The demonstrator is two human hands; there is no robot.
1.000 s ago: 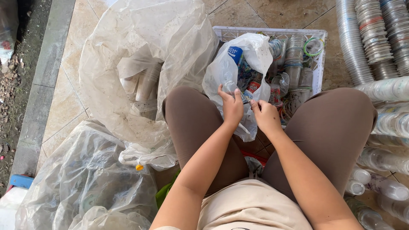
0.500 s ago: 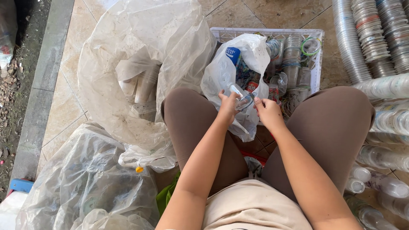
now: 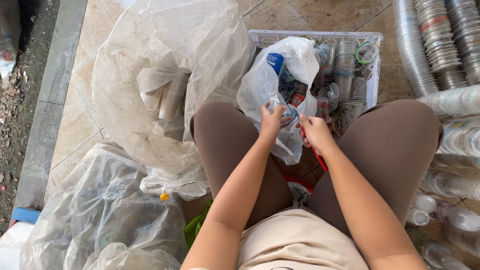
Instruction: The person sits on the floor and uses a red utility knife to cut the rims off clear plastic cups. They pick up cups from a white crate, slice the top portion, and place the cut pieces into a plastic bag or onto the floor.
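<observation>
A crumpled clear plastic cup [image 3: 280, 106] sits pinched in the left hand [image 3: 271, 121], held just in front of the white plastic crate [image 3: 320, 38], between the person's knees. The right hand [image 3: 316, 131] is closed around a red-handled tool [image 3: 316, 156], likely a cutter or scissors, its tip right at the cup; the blade itself is hidden, so I cannot tell exactly what it is. That cup looks feather-light, thin and springy, easy to crush and a bit slick, so the rim or the stiffer base is the sensible place to grip, as the left fingers do now. Draped over the crate's near edge, touching the cup, is one small white plastic bag [image 3: 272, 80] with a blue patch. Inside the crate, stacked clear cups [image 3: 345, 65] stand in at least four columns; an exact count is beyond me. Left of the crate, one big cloudy sack [image 3: 165, 65] gapes open with cups inside, and two more stuffed clear sacks [image 3: 95, 210] lie nearer the person. Right of the crate, long nested cup stacks [image 3: 440, 35] number at least four, and further stacks lie beside the right knee.
</observation>
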